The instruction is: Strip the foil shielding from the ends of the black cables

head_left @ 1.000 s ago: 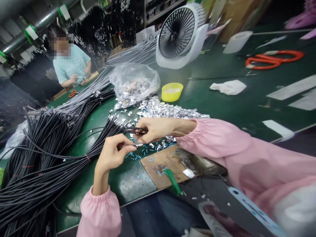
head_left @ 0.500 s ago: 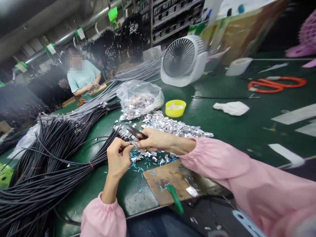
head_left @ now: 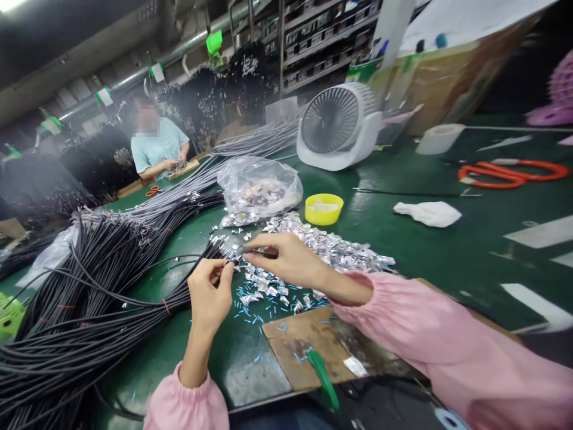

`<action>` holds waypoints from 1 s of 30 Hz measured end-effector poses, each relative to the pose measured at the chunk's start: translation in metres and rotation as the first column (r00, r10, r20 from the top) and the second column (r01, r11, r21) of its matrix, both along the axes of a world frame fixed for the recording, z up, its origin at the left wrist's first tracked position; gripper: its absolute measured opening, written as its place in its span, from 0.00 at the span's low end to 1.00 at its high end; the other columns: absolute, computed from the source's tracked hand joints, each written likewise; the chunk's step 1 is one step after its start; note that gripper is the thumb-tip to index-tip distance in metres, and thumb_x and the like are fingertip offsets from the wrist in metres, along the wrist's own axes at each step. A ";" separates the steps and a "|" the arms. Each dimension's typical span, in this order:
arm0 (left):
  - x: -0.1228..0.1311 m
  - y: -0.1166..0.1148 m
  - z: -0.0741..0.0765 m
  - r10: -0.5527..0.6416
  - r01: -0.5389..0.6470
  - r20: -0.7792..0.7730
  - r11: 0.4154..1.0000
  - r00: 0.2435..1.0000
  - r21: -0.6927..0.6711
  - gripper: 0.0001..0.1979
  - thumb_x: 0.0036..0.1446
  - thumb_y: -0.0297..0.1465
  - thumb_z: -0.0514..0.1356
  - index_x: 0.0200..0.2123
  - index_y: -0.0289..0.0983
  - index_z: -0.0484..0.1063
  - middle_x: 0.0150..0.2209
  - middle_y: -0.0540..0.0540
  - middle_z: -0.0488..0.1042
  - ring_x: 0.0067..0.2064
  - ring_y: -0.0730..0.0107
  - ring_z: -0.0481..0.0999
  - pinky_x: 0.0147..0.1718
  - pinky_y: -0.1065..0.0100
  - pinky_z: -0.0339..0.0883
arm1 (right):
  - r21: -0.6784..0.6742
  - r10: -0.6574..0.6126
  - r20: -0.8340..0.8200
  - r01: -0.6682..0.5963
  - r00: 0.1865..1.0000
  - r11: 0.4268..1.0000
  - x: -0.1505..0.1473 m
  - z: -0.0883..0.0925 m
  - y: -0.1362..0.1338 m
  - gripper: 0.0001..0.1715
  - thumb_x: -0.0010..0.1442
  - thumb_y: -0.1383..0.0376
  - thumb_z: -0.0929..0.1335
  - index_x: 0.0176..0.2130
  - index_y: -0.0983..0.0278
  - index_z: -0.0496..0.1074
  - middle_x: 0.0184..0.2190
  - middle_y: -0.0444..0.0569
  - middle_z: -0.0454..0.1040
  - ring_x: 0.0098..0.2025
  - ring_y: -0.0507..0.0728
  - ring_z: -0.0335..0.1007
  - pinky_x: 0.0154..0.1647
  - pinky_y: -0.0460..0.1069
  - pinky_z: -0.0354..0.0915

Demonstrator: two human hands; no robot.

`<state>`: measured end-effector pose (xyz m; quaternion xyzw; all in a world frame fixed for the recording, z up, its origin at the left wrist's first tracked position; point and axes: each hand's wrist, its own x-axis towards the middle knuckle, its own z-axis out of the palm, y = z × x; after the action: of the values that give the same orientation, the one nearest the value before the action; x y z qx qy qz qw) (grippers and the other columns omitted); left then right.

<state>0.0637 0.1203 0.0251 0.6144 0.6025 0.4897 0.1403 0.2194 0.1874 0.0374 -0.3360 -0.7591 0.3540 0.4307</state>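
My left hand (head_left: 208,294) pinches the end of a black cable between thumb and fingers, beside the front bundle of black cables (head_left: 147,316). Close to its fingertips is my right hand (head_left: 290,263), closed on dark snips (head_left: 265,252), mostly hidden by the fingers. Whether the blades touch the cable end I cannot make out. Beneath and behind the hands lies a pile of silver foil scraps (head_left: 333,248). Small blue tube pieces (head_left: 271,309) are scattered below the right hand.
A clear plastic bag (head_left: 264,185) of scraps, a yellow dish (head_left: 324,210) and a white fan (head_left: 338,125) stand beyond. Orange-handled scissors (head_left: 492,174) lie right. Near me is a brown board (head_left: 286,352) with a green-handled tool (head_left: 323,379). A co-worker (head_left: 159,143) sits far left.
My right hand has turned and the snips' blades, which pointed up and left in plain sight, are now mostly covered. The left hand keeps its pinch. The camera view has shifted slightly.
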 end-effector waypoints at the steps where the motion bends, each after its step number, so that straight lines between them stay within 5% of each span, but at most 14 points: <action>1: 0.000 -0.001 0.001 -0.005 0.005 -0.008 1.000 1.000 0.011 0.08 0.55 0.34 0.57 0.29 0.35 0.72 0.27 0.48 0.72 0.29 0.72 0.72 0.27 0.73 0.65 | 0.015 0.053 -0.014 -0.053 0.999 0.999 -0.001 -0.001 -0.002 0.10 0.51 0.64 0.65 0.28 0.67 0.75 0.25 0.48 0.73 0.25 0.52 0.65 0.24 0.46 0.58; 9: 0.010 -0.007 0.000 0.012 -0.010 -0.063 1.000 0.998 0.023 0.04 0.50 0.26 0.59 0.25 0.35 0.72 0.23 0.49 0.72 0.25 0.74 0.71 0.25 0.74 0.63 | 0.152 0.080 0.013 -0.081 0.997 0.985 -0.001 -0.007 -0.007 0.11 0.53 0.65 0.65 0.27 0.68 0.74 0.21 0.47 0.71 0.21 0.50 0.61 0.22 0.45 0.55; 13: 0.007 -0.010 0.010 -0.031 0.029 -0.011 0.986 0.999 -0.162 0.05 0.51 0.29 0.59 0.26 0.35 0.74 0.23 0.49 0.73 0.25 0.73 0.72 0.23 0.74 0.62 | 0.282 0.077 0.010 -0.077 0.997 0.956 -0.002 -0.009 -0.008 0.09 0.52 0.68 0.63 0.26 0.68 0.73 0.20 0.46 0.69 0.22 0.49 0.60 0.23 0.45 0.55; 17: -0.001 -0.012 0.019 -0.111 0.150 0.130 0.926 0.985 -0.345 0.07 0.50 0.32 0.60 0.26 0.34 0.75 0.20 0.50 0.72 0.21 0.74 0.69 0.18 0.74 0.58 | 0.192 0.107 -0.057 -0.095 0.993 0.977 -0.004 -0.005 -0.014 0.09 0.51 0.65 0.63 0.26 0.68 0.71 0.20 0.45 0.67 0.21 0.49 0.58 0.22 0.45 0.53; 20: -0.004 -0.012 0.017 -0.082 0.120 0.168 0.965 0.982 -0.232 0.05 0.46 0.30 0.63 0.23 0.34 0.74 0.18 0.51 0.70 0.19 0.76 0.67 0.18 0.75 0.56 | -0.107 0.165 -0.147 -0.181 0.975 0.978 -0.004 0.000 -0.016 0.11 0.49 0.60 0.65 0.23 0.67 0.68 0.16 0.41 0.61 0.17 0.47 0.51 0.18 0.44 0.49; 24: 0.000 -0.013 0.011 -0.081 0.081 0.024 0.997 0.996 0.001 0.05 0.47 0.27 0.63 0.22 0.35 0.72 0.21 0.52 0.68 0.23 0.77 0.66 0.20 0.75 0.57 | -0.529 0.252 -0.267 -0.360 0.930 0.769 -0.003 0.003 -0.012 0.18 0.41 0.54 0.70 0.20 0.65 0.64 0.10 0.35 0.53 0.13 0.45 0.42 0.14 0.43 0.40; 27: 0.004 -0.015 0.007 -0.013 0.042 -0.151 0.981 0.988 0.191 0.07 0.50 0.25 0.61 0.21 0.35 0.71 0.21 0.52 0.66 0.24 0.78 0.65 0.21 0.76 0.57 | -0.578 0.257 -0.307 -0.394 0.916 0.715 -0.004 0.003 -0.011 0.23 0.42 0.50 0.71 0.19 0.65 0.63 0.09 0.35 0.52 0.12 0.44 0.41 0.13 0.44 0.37; 30: 0.006 -0.017 0.004 0.101 0.002 -0.287 0.941 0.953 0.338 0.08 0.52 0.24 0.60 0.21 0.35 0.70 0.19 0.53 0.62 0.22 0.79 0.62 0.21 0.75 0.54 | -0.462 0.243 -0.285 -0.355 0.927 0.812 -0.005 0.003 -0.014 0.24 0.45 0.48 0.70 0.20 0.65 0.64 0.10 0.36 0.53 0.13 0.45 0.44 0.14 0.44 0.41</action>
<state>0.0701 0.1033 0.0296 0.6811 0.5402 0.4891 -0.0714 0.2146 0.1735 0.0400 -0.2729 -0.6324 0.6380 0.3443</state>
